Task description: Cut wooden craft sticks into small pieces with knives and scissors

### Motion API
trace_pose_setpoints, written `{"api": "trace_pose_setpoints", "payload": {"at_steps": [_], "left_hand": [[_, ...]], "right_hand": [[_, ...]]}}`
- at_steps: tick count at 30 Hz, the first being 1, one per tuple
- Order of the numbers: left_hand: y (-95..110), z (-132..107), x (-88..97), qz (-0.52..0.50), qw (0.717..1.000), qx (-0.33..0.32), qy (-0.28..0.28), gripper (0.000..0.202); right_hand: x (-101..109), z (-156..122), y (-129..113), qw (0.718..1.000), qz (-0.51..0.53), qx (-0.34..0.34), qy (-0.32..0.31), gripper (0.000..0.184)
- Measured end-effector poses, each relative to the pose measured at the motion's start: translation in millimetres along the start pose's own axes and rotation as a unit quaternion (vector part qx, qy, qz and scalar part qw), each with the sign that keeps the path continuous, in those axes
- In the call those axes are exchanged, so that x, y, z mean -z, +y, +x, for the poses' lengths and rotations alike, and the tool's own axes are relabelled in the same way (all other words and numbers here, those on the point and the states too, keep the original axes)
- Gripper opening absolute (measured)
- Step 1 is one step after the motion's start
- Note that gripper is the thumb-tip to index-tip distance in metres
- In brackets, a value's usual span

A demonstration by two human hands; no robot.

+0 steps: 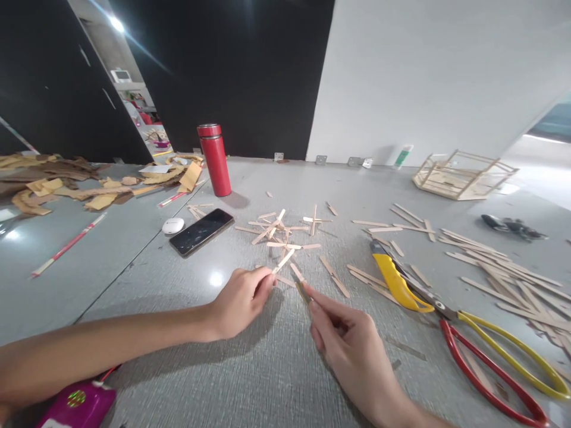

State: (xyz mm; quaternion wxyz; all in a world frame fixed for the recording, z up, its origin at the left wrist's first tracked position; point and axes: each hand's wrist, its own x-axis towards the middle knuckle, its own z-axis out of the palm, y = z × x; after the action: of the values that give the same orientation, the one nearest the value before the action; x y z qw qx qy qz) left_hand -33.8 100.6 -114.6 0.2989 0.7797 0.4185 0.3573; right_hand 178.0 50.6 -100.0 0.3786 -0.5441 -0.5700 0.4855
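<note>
My left hand (243, 300) is closed in a pinch on one end of a short pale wooden craft stick (285, 260), which points up and to the right. Just across from it, my right hand (345, 339) pinches a narrow flat strip (303, 292), darker than the sticks and somewhat like a blade; its exact kind is unclear. The strip's tip is close to a loose craft stick (297, 272) on the grey surface. Beyond both hands lies a small heap of cut craft sticks (274, 227), some joined or crossed. The two hands are apart.
Right of my hands lie a yellow utility knife (395, 279), scissors (495, 362) with red and yellow handles, and many loose sticks (513, 273). A phone (201, 232), white case (173, 226) and red flask (215, 160) stand left. A stick frame (464, 178) sits at the back right.
</note>
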Motion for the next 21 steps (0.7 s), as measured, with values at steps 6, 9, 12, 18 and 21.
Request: {"api": "trace_pose_setpoints", "payload": {"at_steps": [6, 9, 12, 18, 21], "left_hand": [[16, -7, 4.3, -0.133, 0.988, 0.033, -0.069, 0.035], [29, -17, 3.8, -0.189, 0.975, 0.049, -0.107, 0.035], [44, -25, 5.2, -0.230, 0.960, 0.062, -0.149, 0.034], [71, -30, 19.5, -0.228, 0.945, 0.056, -0.227, 0.023], [79, -28, 26.9, -0.208, 0.948, 0.058, -0.232, 0.024]], "right_hand": [[-1, -9, 6, 0.996, -0.009, 0.082, 0.016, 0.046], [-2, -16, -1, 0.989, 0.054, 0.122, 0.058, 0.032], [2, -21, -20, 0.989, 0.111, 0.081, 0.059, 0.025], [15, -26, -49, 0.993, 0.094, -0.049, -0.059, 0.039], [17, -26, -49, 0.990, 0.096, -0.049, -0.090, 0.039]]}}
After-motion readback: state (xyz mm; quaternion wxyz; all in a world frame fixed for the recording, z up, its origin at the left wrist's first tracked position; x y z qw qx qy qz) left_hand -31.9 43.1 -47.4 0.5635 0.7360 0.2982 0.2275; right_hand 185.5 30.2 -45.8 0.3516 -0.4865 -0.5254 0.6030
